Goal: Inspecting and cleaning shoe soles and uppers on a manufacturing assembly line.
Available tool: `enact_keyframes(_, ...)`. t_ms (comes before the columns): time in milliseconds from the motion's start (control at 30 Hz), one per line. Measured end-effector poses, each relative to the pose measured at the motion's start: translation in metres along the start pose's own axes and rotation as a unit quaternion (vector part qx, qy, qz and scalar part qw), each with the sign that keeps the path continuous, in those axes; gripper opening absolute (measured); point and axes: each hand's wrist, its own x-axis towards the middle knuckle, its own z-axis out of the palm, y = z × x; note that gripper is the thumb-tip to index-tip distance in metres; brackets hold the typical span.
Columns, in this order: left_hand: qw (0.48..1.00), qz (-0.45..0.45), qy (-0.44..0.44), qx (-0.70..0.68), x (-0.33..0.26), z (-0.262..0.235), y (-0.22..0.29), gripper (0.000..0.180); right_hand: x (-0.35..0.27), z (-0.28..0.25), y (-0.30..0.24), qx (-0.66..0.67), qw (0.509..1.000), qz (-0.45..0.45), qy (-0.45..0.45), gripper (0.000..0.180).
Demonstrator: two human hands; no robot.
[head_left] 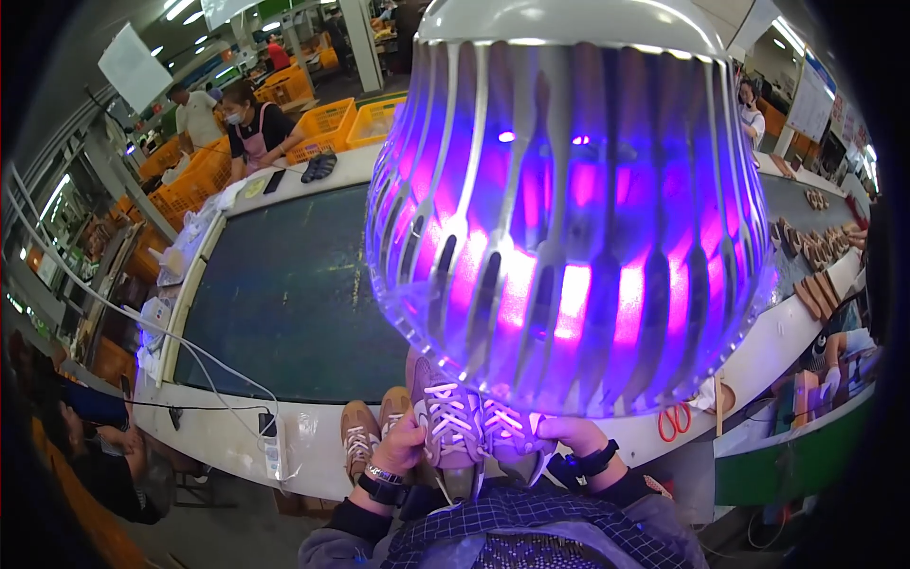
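Note:
My left hand (402, 446) and my right hand (569, 434) both grip a pair of grey-tan sneakers with white laces (474, 427), held side by side just above my lap. The left hand holds the left shoe's side, the right hand the right shoe's side. A second tan pair (372, 429) stands on the white bench edge (237, 446) to the left of my left hand. A big slotted white lamp glowing purple (569, 218) hangs right over the shoes and hides much of the view.
A dark green conveyor belt (284, 294) runs away from me. Red scissors (673, 422) lie on the bench at right. Brown shoe parts (815, 256) line the right side. A white power strip (273, 450) hangs at left. People work by orange crates (327, 123) beyond.

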Motion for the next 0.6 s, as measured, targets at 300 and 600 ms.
enact_keyframes(300,0.971,0.127,0.037,0.198,-0.001,0.025,0.014,0.078,0.003,0.014,-0.026,-0.171,0.975,-0.132,0.048,0.088)
enact_keyframes(600,0.983,0.155,0.094,-0.041,0.01,0.013,-0.019,0.057,0.003,0.015,-0.014,-0.023,0.974,-0.183,0.128,0.072)
